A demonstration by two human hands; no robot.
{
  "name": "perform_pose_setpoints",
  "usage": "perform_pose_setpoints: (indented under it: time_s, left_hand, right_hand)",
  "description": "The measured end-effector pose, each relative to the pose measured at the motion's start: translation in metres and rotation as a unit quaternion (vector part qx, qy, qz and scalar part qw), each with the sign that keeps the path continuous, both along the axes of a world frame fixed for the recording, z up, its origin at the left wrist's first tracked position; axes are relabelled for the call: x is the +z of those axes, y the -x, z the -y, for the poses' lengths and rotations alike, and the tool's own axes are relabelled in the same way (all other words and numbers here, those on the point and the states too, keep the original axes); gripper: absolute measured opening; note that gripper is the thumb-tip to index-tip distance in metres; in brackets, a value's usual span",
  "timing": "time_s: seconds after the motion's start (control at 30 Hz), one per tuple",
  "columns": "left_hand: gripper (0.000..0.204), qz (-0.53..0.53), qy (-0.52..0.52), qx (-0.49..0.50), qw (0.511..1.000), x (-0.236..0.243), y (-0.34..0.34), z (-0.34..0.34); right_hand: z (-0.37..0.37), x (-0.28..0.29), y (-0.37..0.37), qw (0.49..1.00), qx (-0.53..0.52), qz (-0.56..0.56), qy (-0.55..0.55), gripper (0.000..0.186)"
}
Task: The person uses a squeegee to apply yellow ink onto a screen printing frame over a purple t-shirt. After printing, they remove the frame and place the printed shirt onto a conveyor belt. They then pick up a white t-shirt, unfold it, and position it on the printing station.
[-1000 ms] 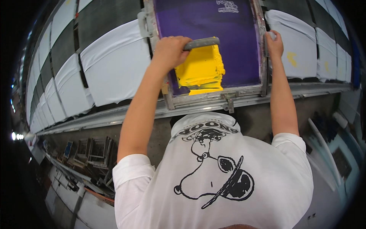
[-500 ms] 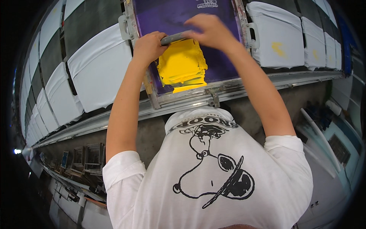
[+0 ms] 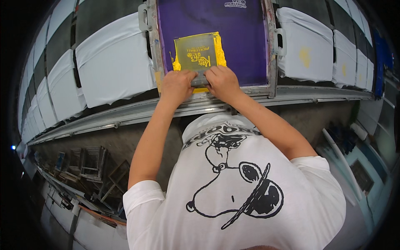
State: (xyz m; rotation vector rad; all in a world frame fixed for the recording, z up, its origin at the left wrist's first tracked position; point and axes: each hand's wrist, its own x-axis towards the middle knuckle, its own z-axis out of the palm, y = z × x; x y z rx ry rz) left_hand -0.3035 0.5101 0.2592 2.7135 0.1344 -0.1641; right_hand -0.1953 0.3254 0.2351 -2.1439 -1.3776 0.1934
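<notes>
A screen printing frame (image 3: 271, 54) with purple mesh (image 3: 241, 33) lies at the top centre. Near its lower edge, my left hand (image 3: 179, 83) and my right hand (image 3: 221, 81) both grip a grey squeegee (image 3: 199, 78), one at each end. Above the squeegee a square of mesh (image 3: 191, 48) shows a yellow design through a thin film, edged by thick yellow ink (image 3: 220, 54). More yellow ink shows just below the squeegee at the frame's bottom.
White shirts lie on boards left (image 3: 110, 62) and right (image 3: 304, 46), some right ones with yellow prints. A metal rail (image 3: 125, 118) runs below them. Wooden and metal frames (image 3: 91, 164) stand at lower left, pale panels (image 3: 346, 162) at lower right.
My right hand has left the frame's side and joined my left on the squeegee. Both have moved down with it to the near edge, leaving the yellow square thinly covered, its design visible.
</notes>
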Motion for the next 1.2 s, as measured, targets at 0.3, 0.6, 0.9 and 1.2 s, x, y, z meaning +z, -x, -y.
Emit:
perform_pose_setpoints:
  time_s: [0.3, 0.6, 0.9, 1.2]
  left_hand:
    - [0.031, -0.089, 0.012, 0.048, 0.995, 0.044, -0.053, -0.026]
    - [0.043, 0.007, -0.034, 0.029, 0.999, 0.005, -0.072, -0.05]
    - [0.054, 0.141, 0.005, -0.006, 0.99, -0.006, 0.062, 0.046]
    - [0.074, 0.075, 0.02, 0.02, 0.997, 0.073, 0.077, 0.037]
  right_hand:
    - [0.086, -0.034, -0.222, 0.923, -0.37, 0.089, -0.062, 0.038]
    - [0.11, -0.082, -0.251, 0.834, -0.511, -0.199, -0.068, 0.037]
    - [0.149, -0.068, -0.284, 0.819, -0.491, -0.225, -0.194, 0.042]
    - [0.107, 0.033, -0.232, 0.765, -0.434, -0.339, -0.333, 0.034]
